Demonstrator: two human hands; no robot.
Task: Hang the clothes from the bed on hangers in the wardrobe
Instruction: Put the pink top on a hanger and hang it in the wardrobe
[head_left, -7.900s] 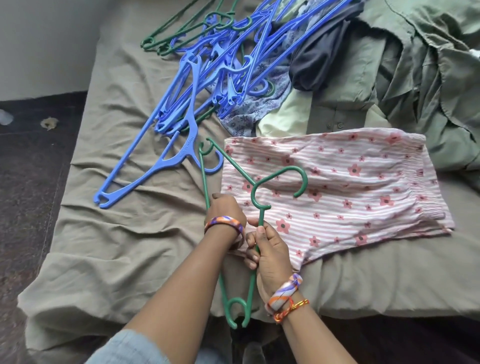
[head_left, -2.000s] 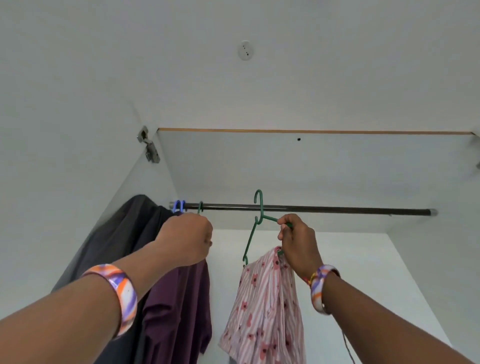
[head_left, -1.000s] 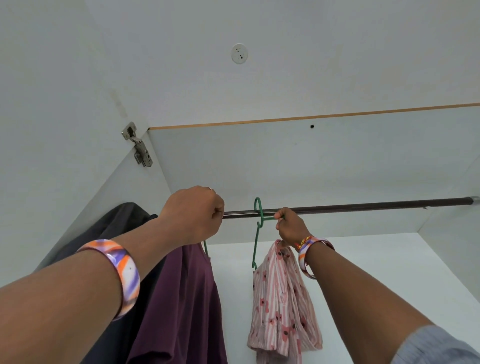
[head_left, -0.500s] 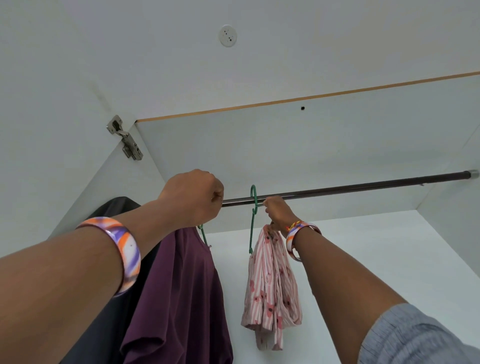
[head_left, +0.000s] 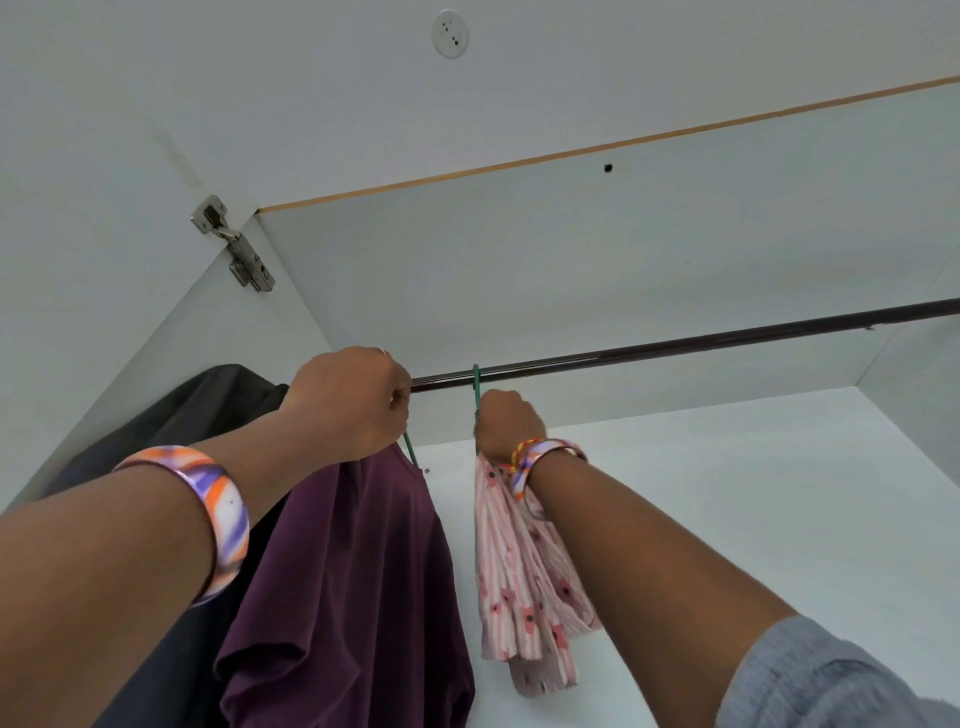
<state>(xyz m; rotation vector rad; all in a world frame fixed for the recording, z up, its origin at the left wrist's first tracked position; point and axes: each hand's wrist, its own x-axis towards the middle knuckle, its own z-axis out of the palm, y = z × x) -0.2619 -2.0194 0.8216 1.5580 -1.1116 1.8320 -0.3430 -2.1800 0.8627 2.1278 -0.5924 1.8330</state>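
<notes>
I am sliding the green hanger (head_left: 476, 387) with the pink floral shorts (head_left: 524, 577) leftward along the rail (head_left: 675, 349), my right hand (head_left: 506, 423) closing toward my left hand (head_left: 353, 402).

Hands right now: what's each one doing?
Left hand: fingers curled at the rod; what it grips is hidden.
Right hand: grips the green hanger.

- A dark metal wardrobe rail (head_left: 675, 347) runs across under the white top panel.
- A thin green plastic hanger (head_left: 475, 387) hooks over it, carrying a pink striped floral garment (head_left: 524, 587).
- A plum-purple shirt (head_left: 353, 582) and a dark grey garment (head_left: 208, 400) hang leftward.
</notes>
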